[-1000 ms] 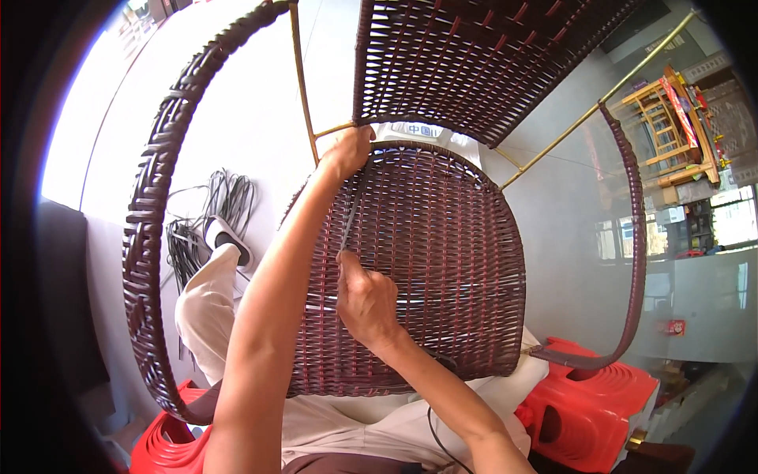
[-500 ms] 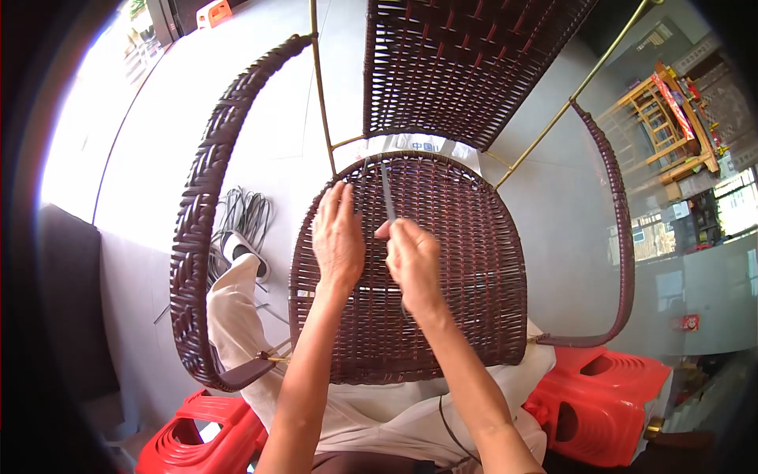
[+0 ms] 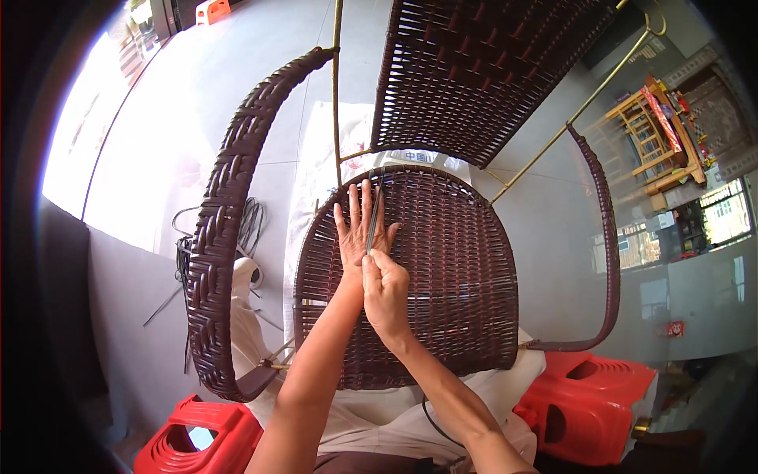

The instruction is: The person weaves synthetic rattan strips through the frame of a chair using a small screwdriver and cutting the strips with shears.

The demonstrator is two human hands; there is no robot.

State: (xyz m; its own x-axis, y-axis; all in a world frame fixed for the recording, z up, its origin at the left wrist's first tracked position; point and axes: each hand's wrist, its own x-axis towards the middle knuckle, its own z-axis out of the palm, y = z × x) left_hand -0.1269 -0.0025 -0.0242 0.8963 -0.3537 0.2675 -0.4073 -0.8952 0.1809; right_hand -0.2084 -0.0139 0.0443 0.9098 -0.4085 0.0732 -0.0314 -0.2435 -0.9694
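Observation:
A woven seat (image 3: 450,261) of dark brown strands fills the middle of the view, part of a metal-framed chair. On its left part my left hand (image 3: 357,237) lies flat, palm down with fingers spread. A narrow grey strip (image 3: 374,213) runs from near the seat's far rim toward me, passing over my left hand near the thumb side. My right hand (image 3: 385,294) is closed around the strip's near part, just beside my left wrist. What lies inside its fist is hidden.
The woven backrest (image 3: 466,71) rises beyond the seat. Wrapped armrests curve at left (image 3: 225,213) and right (image 3: 606,237). Loose dark strips (image 3: 251,225) lie on the floor at left. Red plastic stools (image 3: 201,434) stand at both lower sides. White sheeting (image 3: 304,178) lies beneath.
My right hand has pulled back toward me and left, drawing the strip over my left hand. My left hand has shifted right, its fingers now spread. The view has shifted slightly.

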